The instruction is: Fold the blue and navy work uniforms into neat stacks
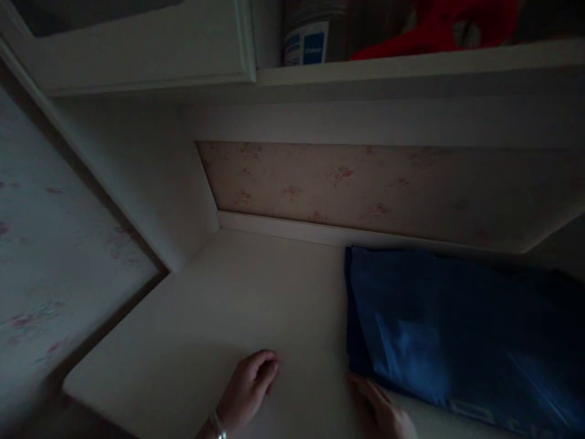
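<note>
A dark blue plastic packet point(411, 329), flat and slightly wrinkled, lies at the right of the white desktop point(219, 299). My right hand point(381, 405) rests beside its near left corner, with the fingers stretched forward, slightly bent, and apart from the thumb. The fingertips come close to that corner; whether they touch it I cannot tell. Over the desktop to the left is my left hand point(251, 387), its fingers curled in and the thumb against them. No object shows in it. A bracelet point(217, 424) circles the left wrist.
A shelf point(411, 67) overhangs the desktop, with a clear container point(315, 36) and a red plastic object point(439, 30) on it. A cabinet door point(150, 58) is at upper left. A side panel point(132, 177) and floral wallpaper point(297, 183) bound the desk. The light is dim.
</note>
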Tool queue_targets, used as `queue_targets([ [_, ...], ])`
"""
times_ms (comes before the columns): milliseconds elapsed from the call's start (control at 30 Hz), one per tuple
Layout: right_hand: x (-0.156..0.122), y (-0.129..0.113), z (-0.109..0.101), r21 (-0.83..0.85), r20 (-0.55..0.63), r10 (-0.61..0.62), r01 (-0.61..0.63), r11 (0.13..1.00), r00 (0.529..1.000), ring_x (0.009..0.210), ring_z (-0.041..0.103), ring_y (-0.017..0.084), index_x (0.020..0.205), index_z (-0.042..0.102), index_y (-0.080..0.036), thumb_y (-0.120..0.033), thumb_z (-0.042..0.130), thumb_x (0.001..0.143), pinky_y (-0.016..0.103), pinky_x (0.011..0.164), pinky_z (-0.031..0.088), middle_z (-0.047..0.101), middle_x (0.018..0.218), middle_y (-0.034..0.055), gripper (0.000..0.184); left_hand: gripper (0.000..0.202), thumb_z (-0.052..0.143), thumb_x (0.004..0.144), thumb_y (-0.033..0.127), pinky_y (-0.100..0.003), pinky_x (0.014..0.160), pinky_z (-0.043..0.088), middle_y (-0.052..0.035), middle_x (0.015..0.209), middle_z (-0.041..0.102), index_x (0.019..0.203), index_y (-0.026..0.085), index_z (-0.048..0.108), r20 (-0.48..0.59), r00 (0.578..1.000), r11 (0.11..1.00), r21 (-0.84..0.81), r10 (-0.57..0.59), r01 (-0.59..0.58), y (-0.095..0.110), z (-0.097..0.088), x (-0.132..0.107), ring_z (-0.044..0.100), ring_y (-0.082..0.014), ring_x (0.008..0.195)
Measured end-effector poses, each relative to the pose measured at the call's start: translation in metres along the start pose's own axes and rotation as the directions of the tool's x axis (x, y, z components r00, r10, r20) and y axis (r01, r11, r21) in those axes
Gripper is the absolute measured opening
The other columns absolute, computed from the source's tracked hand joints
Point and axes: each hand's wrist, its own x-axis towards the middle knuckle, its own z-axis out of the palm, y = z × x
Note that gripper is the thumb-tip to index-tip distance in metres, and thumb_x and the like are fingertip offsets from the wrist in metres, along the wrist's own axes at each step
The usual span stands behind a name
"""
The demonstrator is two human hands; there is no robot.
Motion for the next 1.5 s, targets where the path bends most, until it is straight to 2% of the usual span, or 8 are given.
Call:
queue_targets([
  [133, 0.004, 0.002, -0.006, -0.034, 0.039, 0.109, -0.108, 0.994, 0.993, 0.086, 0.073, 0.020, 0.105, 0.073, -0.030, -0.047, 0.046, 0.092, 0.024, 0.071, 0.059, 0.075, 0.104, 0.0019, 0.035, 0.043, 0.051, 0.084, 0.054, -0.023, 0.046, 0.043, -0.0003, 0.068, 0.055, 0.098, 0.016, 0.065, 0.041, 0.998, 0.995, -0.090, -0.046, 0.050, -0.004, -0.003, 0.015, 0.053, -0.0134, 0.056],
  [333, 0.002, -0.007, -0.004, -0.035, -0.007, 0.122, -0.122, 0.992, 0.992, 0.082, 0.073, 0.020, 0.103, 0.074, -0.028, -0.051, 0.047, 0.090, 0.023, 0.067, 0.057, 0.076, 0.100, 0.0034, 0.037, 0.039, 0.056, 0.084, 0.053, -0.023, 0.048, 0.048, 0.0009, 0.069, 0.058, 0.098, 0.017, 0.063, 0.026, 1.000, 0.944, -0.328, -0.017, 0.025, -0.014, -0.013, 0.018, 0.055, -0.0114, 0.054],
  [500, 0.006, -0.018, -0.010, -0.010, 0.006, 0.126, -0.126, 0.992, 0.992, 0.077, 0.072, 0.019, 0.101, 0.074, -0.026, -0.050, 0.047, 0.091, 0.024, 0.065, 0.056, 0.076, 0.097, 0.0046, 0.037, 0.037, 0.055, 0.087, 0.051, -0.022, 0.048, 0.045, 0.0031, 0.063, 0.057, 0.096, 0.016, 0.063, 0.040, 0.999, 0.964, -0.265, 0.033, -0.021, -0.007, -0.015, 0.014, 0.054, -0.0100, 0.050],
  [733, 0.007, -0.022, -0.011, 0.001, -0.002, 0.136, -0.136, 0.991, 0.991, 0.074, 0.072, 0.020, 0.100, 0.074, -0.026, -0.051, 0.047, 0.091, 0.025, 0.065, 0.056, 0.076, 0.094, 0.0050, 0.038, 0.037, 0.055, 0.087, 0.051, -0.023, 0.048, 0.044, 0.0023, 0.069, 0.059, 0.098, 0.016, 0.062, 0.014, 1.000, 0.966, -0.259, 0.010, -0.006, -0.007, -0.014, 0.013, 0.054, -0.0095, 0.050],
  [1000, 0.006, -0.021, -0.010, 0.011, 0.055, 0.164, -0.165, 0.986, 0.985, 0.079, 0.071, 0.020, 0.104, 0.073, -0.026, -0.050, 0.044, 0.093, 0.027, 0.069, 0.055, 0.075, 0.099, 0.0050, 0.039, 0.038, 0.055, 0.086, 0.051, -0.023, 0.049, 0.042, 0.0036, 0.062, 0.057, 0.098, 0.015, 0.062, -0.006, 1.000, 0.972, -0.236, 0.003, -0.004, -0.002, -0.013, 0.015, 0.053, -0.0102, 0.050],
  [1267, 0.006, -0.018, -0.010, 0.054, 0.050, 0.182, -0.185, 0.981, 0.982, 0.082, 0.071, 0.020, 0.104, 0.072, -0.027, -0.049, 0.046, 0.093, 0.028, 0.072, 0.054, 0.074, 0.101, 0.0046, 0.036, 0.043, 0.054, 0.087, 0.053, -0.025, 0.052, 0.044, 0.0016, 0.068, 0.061, 0.106, 0.016, 0.062, -0.004, 1.000, 0.975, -0.222, -0.003, 0.002, -0.011, -0.012, 0.013, 0.055, -0.0119, 0.052],
  [1400, 0.008, -0.031, -0.009, 0.133, 0.049, 0.217, -0.222, 0.966, 0.975, 0.087, 0.070, 0.022, 0.101, 0.073, -0.026, -0.048, 0.050, 0.090, 0.029, 0.076, 0.054, 0.074, 0.101, 0.0052, 0.034, 0.045, 0.054, 0.086, 0.055, -0.027, 0.053, 0.044, 0.0016, 0.067, 0.061, 0.106, 0.016, 0.062, -0.003, 1.000, 0.979, -0.201, -0.022, 0.021, -0.009, -0.013, 0.014, 0.055, -0.0128, 0.053],
  [1500, 0.005, -0.040, -0.024, 0.320, 0.132, 0.282, -0.310, 0.895, 0.950, 0.072, 0.069, 0.021, 0.096, 0.074, -0.023, -0.052, 0.055, 0.086, 0.029, 0.065, 0.054, 0.074, 0.084, 0.0059, 0.036, 0.044, 0.056, 0.084, 0.055, -0.027, 0.055, 0.044, 0.0012, 0.068, 0.062, 0.103, 0.016, 0.063, -0.013, 0.999, 0.982, -0.182, -0.052, 0.049, -0.002, -0.011, 0.011, 0.055, -0.0129, 0.055],
])
